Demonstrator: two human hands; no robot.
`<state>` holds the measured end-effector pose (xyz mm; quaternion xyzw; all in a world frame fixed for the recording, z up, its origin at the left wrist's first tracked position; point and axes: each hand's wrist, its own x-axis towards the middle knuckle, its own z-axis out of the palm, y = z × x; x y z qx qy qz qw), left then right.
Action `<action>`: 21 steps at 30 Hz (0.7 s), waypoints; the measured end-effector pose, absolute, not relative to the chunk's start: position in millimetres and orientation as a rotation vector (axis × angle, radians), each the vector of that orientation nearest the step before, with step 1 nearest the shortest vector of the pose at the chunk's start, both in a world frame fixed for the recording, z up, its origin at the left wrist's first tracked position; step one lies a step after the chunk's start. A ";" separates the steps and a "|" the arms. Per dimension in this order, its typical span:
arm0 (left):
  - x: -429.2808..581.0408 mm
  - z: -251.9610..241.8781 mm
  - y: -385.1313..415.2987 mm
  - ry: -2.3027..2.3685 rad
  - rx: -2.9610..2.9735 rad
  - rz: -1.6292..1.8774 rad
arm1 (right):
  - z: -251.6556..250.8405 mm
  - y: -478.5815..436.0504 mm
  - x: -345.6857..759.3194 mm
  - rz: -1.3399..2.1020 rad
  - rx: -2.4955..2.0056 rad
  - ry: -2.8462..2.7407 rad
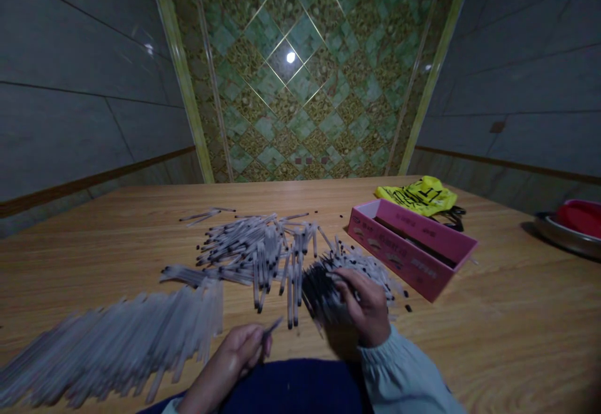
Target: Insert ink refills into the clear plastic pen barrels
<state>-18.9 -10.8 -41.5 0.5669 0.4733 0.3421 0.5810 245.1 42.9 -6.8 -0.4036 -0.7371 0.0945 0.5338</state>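
My left hand [244, 348] is low at the table's near edge, fingers pinched on a single thin pen part [272, 326] that points up and right. My right hand [364, 307] is closed around a thick bundle of black-tipped pen refills [322, 289], held just above the table. A loose heap of clear pens with black ends [263, 248] lies right behind both hands. To the left, a long row of clear pen barrels [122, 339] lies spread along the near edge.
An open pink cardboard box [413, 242] sits right of the heap. A yellow cloth [420, 195] with a black strap lies behind it. At the far right edge, a metal dish holds a red bowl [580, 217]. Small black caps are scattered on the wooden table [493, 314].
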 end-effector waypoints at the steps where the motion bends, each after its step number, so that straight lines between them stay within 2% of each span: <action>1: -18.2 -41.5 -10.5 1.080 1.262 0.828 | -9.7 50.0 250.2 0.286 -1.092 -1.620; 5: -14.1 -39.4 -11.1 0.961 1.040 0.902 | -28.0 76.2 268.9 0.663 -1.363 -1.288; 7: -12.5 -37.8 -11.7 0.902 0.940 0.944 | -35.3 83.2 276.5 0.745 -1.389 -1.233; 14: -5.0 -32.6 -14.2 0.646 0.555 1.233 | -30.1 66.5 258.3 0.598 -1.328 -1.281; 15: -4.1 -32.8 -14.2 0.613 0.523 1.277 | -28.5 59.8 247.6 0.668 -1.284 -1.295; 21: -0.2 -31.3 -13.7 0.635 0.350 1.416 | -38.2 16.9 180.1 1.593 -0.916 -1.400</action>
